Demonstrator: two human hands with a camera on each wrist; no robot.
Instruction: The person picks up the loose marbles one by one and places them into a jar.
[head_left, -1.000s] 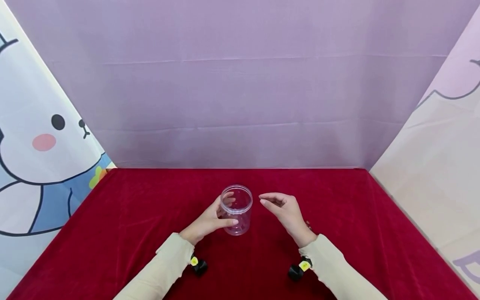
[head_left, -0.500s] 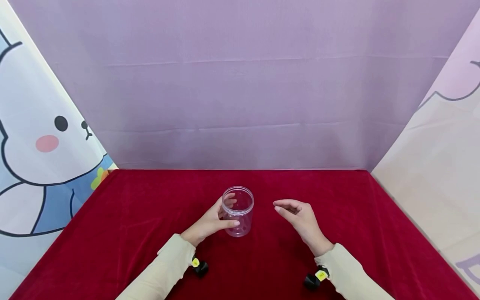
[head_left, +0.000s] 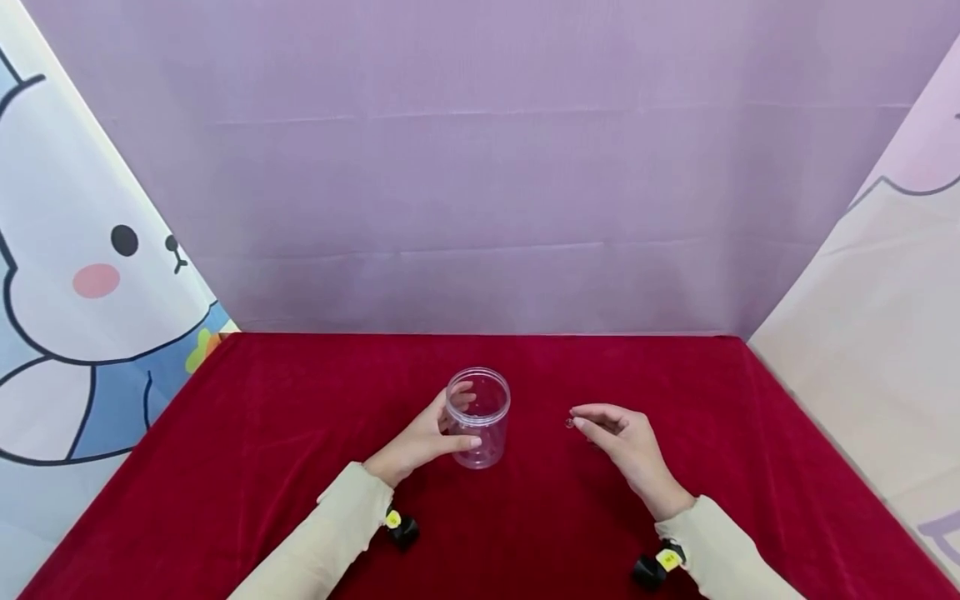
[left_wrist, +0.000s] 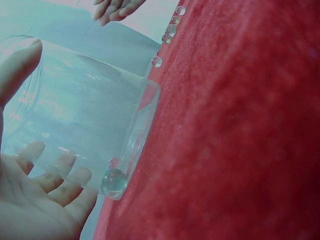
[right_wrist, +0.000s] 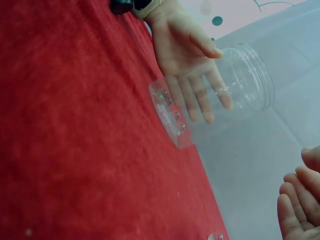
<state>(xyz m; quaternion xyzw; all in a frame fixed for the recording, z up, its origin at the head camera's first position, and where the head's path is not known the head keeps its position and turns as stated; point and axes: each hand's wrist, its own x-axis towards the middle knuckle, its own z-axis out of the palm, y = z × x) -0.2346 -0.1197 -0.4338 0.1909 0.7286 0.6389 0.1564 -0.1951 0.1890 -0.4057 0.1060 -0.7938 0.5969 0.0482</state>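
- Jar (head_left: pixel 491 433) of clear plastic, near the middle of the red cloth (head_left: pixel 525 533); upright, with mouth facing up; cannot tell whether touching the cloth with the base or raised slightly above it.
- Left hand (head_left: pixel 420 440) around the left side of the jar; grips it with a wide hold, thumb on the near side, fingers curved along the far side, jar wall between them.
- Inner balls (left_wrist: pixel 114 182), glassy and clear, gathered low at the bottom of the jar; cannot tell the exact number because of reflections.
- Right hand (head_left: pixel 626 437) to the right of the jar, well apart from it; fingers loosely bent and close together, thumb a little away from them; holds nothing visible.
- Loose ball (head_left: pixel 569 423), small and transparent, just beside the right fingertips in the head view.
- Row of balls (left_wrist: pixel 172 29) on the cloth, beyond the jar in the left wrist view; a single ball (left_wrist: pixel 156 61) nearer to the jar, apart from the row.
- Cream sleeves (head_left: pixel 307 533) on both forearms; at each wrist a black device (head_left: pixel 406 532) with yellow label.
- Purple curtain (head_left: pixel 480 167) behind the cloth; on the left, a panel with white cartoon animal (head_left: pixel 97 242); on the right, a cream and pink panel (head_left: pixel 885 317).
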